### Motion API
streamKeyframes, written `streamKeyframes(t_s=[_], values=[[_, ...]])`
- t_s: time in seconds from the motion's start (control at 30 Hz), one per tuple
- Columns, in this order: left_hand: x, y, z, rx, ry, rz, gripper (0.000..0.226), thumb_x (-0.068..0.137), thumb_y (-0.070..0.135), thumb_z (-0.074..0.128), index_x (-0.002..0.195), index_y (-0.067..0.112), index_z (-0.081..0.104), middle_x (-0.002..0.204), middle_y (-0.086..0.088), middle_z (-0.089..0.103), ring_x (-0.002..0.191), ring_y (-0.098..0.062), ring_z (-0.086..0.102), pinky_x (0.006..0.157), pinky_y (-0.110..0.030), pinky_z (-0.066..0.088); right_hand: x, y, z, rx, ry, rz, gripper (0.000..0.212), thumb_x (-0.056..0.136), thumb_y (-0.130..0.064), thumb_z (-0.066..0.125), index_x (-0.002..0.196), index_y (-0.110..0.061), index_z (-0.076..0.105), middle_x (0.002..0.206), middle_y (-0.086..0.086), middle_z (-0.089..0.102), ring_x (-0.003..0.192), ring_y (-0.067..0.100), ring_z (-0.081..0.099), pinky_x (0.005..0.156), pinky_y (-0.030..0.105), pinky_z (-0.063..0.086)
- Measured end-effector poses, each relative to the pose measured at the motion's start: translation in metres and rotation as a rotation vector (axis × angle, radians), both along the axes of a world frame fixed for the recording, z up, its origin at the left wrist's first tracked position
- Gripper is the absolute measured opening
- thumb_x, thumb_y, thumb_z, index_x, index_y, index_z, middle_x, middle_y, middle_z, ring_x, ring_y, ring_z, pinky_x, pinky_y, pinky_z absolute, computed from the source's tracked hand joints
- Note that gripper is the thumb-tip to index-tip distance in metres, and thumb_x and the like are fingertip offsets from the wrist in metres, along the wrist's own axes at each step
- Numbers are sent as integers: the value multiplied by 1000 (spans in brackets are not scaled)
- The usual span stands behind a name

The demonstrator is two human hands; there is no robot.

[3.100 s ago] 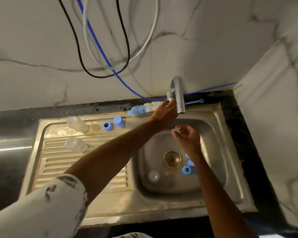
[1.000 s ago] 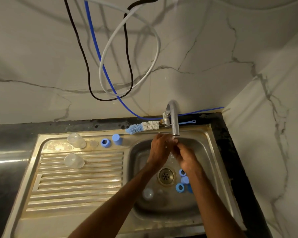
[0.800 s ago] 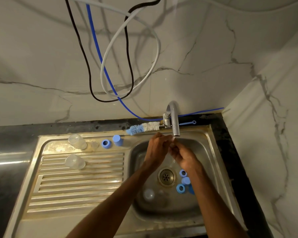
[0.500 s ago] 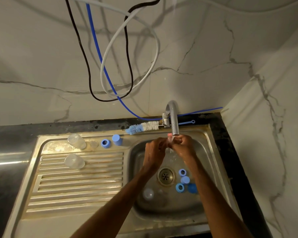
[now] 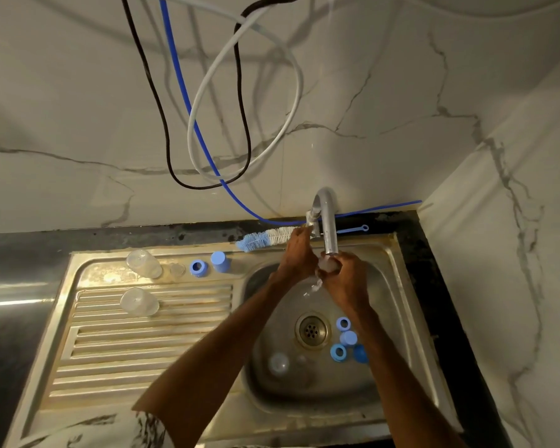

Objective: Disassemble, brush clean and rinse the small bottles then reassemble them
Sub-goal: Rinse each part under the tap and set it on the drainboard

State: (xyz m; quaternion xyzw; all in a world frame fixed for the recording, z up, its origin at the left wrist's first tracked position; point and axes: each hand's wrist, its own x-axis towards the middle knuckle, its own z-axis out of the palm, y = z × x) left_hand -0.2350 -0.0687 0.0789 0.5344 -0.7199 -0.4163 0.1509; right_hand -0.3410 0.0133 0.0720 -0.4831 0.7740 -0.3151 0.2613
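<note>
Right hand: I am watching the right hand [image 5: 345, 282] curling its fingers round a small clear bottle [image 5: 326, 266], holding it directly under the mouth of the tap [image 5: 328, 221].
Water: I am seeing water [image 5: 313, 287] spilling off the bottle and dropping into the sink [image 5: 398, 286].
Left hand: the left hand [image 5: 299, 258] is reaching up just beside the spout, its fingertips meeting the tap handle [image 5: 311, 223]; from here I am unable to tell whether they are pinching it or only touching it.
Basin: four blue caps [image 5: 338, 352] are lying close together just right of the drain [image 5: 311, 330], one partly hidden by the right forearm; a clear bottle [image 5: 278, 364] is lying at the near left of the drain, apart from them.
Drainboard: two more clear bottles [image 5: 143, 263] are sitting at the left end, one by the back edge and one on the ribs; a small clear piece [image 5: 177, 270] and two further caps [image 5: 198, 267] are lining up along the back edge toward the basin.
Back ledge: a bottle brush [image 5: 265, 239] is lying behind the sink rim, blue bristle tip pointing left; a thin blue tool [image 5: 353, 229] is lying just right of the tap.
Wall: black, blue and white cables [image 5: 207, 140] are hanging in loops over the marble.
</note>
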Motion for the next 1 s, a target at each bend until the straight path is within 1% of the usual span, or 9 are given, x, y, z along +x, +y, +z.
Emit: streamKeyframes(t_s=[0.1,0.2,0.3,0.4,0.5,0.73,0.8,0.9,1.0], values=[[-9,2,-7,-69,31,37,47,87,-8,66,132,1,56,132,-20,56,121,-32,55,101,-36,50,-4,2,3,-17,3,-7,15,83,-14,81,93,-14,69,89,-1,66,78,8,63,68,17,49],[-12,6,-16,-79,70,175,57,78,-14,66,131,1,51,127,-18,48,114,-26,45,98,-39,49,-8,4,1,-36,12,14,16,83,-15,81,96,-14,71,85,-7,66,79,9,65,70,19,50],[-14,-4,-19,122,79,235,67,79,-16,62,139,2,40,135,-15,42,118,-22,40,93,-23,38,-9,1,-1,-16,6,1,24,82,-19,82,103,-14,71,92,-1,71,82,11,67,72,24,55],[-14,-13,-26,140,41,175,57,85,-8,64,138,6,48,134,-13,57,124,-28,55,94,-29,47,-7,-2,1,-14,-8,-11,18,83,-21,81,96,-15,70,84,1,71,74,12,67,67,31,58],[-13,-14,-29,114,94,167,46,93,0,62,138,7,52,131,-15,62,124,-33,59,102,-38,50,-5,-6,-1,6,-37,-27,23,84,-24,80,103,-16,69,89,-2,71,78,11,68,65,23,55],[-5,-22,-17,80,96,-107,69,98,4,61,157,8,26,145,-18,50,134,-32,50,100,-27,43,-5,1,-1,40,-305,-81,29,79,-14,85,103,-16,69,89,-7,72,71,-1,68,60,10,50],[10,-25,-18,131,105,-80,58,103,3,49,157,13,31,149,-12,49,135,-28,51,105,-27,45,-1,2,0,46,-378,-84,18,84,-15,81,98,-21,71,86,-6,73,72,-1,69,60,10,52],[36,-15,-29,104,107,-17,37,107,9,42,143,12,49,119,4,57,105,-11,57,82,-13,48,7,-1,-4,183,-385,-19,6,94,-22,70,100,-20,70,87,2,73,75,12,70,59,18,54],[71,5,-50,70,7,19,24,103,12,51,124,7,62,112,-5,65,99,-17,63,82,-22,53,22,-4,-9,354,-434,13,12,95,-16,69,105,-11,72,91,12,76,79,21,73,69,30,56]])
